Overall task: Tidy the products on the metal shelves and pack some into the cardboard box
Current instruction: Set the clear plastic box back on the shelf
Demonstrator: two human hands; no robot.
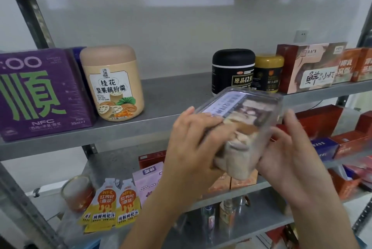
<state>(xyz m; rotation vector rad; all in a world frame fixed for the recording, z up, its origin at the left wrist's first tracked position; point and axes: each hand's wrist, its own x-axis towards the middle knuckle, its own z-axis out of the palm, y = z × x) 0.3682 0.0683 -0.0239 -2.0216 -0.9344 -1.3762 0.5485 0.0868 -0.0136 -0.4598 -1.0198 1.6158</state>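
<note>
1. Both hands are on the task item: left hand [193, 138] and right hand [287, 148] hold a clear plastic box [243, 126] between them. It is in the air in front of the middle shelf [173, 97] edge, not resting on it.
2. Box is tilted, far end up toward the black jar [232, 69], near end low toward the camera.
3. Hard to read:
   - White label [223, 104] on the lid is blurred, text illegible.
   - Contents are pale and brown pieces, can't identify them.
   - Fingers on both hands are motion-smeared.
4. Hidden or cut off:
   - Box covers the black jar's lower front.
   - Left forearm covers part of the pink box [147, 180] on the lower shelf.
   - Purple box [40, 93] is cut off at the left frame edge, orange cartons [354, 63] at the right.
5. Grip:
   - Left hand's fingers bend over the lid's left edge; its thumb is out of sight.
   - Right hand wraps the box's right side, fingers curled against the wall.
   - Both hands are closed on the box.
6. Middle shelf, left to right:
   - purple box
   - beige jar [114, 83] just beside it
   - bare gap
   - black jar touching a gold-lidded jar [268, 71]
   - brown-red carton [308, 67]
   - orange cartons
7. Lower shelf:
   - tin can [77, 192]
   - two orange-yellow pouches [104, 204] side by side at the front edge
   - pink box
   - red boxes [322, 122] and a blue box [324, 148] to the right
</note>
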